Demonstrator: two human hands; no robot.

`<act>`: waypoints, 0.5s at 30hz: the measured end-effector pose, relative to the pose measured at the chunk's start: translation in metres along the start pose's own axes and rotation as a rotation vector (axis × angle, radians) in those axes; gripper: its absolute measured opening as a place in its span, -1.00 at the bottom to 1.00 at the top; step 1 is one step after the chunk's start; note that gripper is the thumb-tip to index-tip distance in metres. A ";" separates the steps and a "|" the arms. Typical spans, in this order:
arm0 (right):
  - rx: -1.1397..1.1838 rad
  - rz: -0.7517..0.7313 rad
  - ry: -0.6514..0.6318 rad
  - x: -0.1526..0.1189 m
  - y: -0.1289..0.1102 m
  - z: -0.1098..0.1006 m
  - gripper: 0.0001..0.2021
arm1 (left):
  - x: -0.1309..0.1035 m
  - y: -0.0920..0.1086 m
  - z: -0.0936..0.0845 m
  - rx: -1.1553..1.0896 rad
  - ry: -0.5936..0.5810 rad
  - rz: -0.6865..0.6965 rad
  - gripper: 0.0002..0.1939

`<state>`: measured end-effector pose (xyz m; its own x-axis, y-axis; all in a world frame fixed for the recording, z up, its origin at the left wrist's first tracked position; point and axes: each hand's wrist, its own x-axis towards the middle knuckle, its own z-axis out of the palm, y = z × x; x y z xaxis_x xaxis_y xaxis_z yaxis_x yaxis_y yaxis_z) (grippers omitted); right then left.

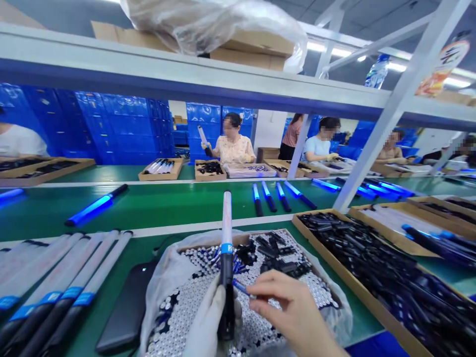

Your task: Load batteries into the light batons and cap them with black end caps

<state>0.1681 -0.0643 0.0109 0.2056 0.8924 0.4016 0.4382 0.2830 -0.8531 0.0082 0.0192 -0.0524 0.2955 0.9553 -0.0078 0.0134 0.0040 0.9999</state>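
Head view: a green conveyor belt [178, 204] runs across, beyond a plastic-lined box [161, 272] packed with batteries [178, 307]. Right of that box lies a cardboard tray [349, 274] heaped with black plastic parts [357, 248]. Over the box, a pale-tubed light stick [226, 249] points up, its black handle [226, 292] gripped in the gloved left hand [208, 317]. The bare right hand [286, 302] pinches a blue battery [241, 286] just beside that handle.

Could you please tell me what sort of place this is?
Probably a factory assembly line: glowing sticks lie on a green belt, what look like batteries lie massed in front, and other people are stationed opposite.
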 end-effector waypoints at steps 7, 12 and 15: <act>-0.162 -0.090 0.057 -0.039 0.008 0.004 -0.81 | -0.021 0.011 0.028 -0.137 -0.021 -0.084 -0.44; -0.283 -0.251 0.086 -0.037 0.006 0.011 -0.80 | -0.025 0.038 0.030 -0.116 0.066 -0.113 -0.63; -0.359 -0.338 0.046 -0.034 0.007 0.017 -0.78 | -0.028 0.045 0.031 -0.129 0.101 -0.111 -0.69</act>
<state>0.1494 -0.0863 -0.0147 0.0344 0.7529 0.6572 0.7591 0.4081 -0.5073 0.0301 -0.0160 -0.0077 0.2014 0.9717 -0.1231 -0.0841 0.1423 0.9862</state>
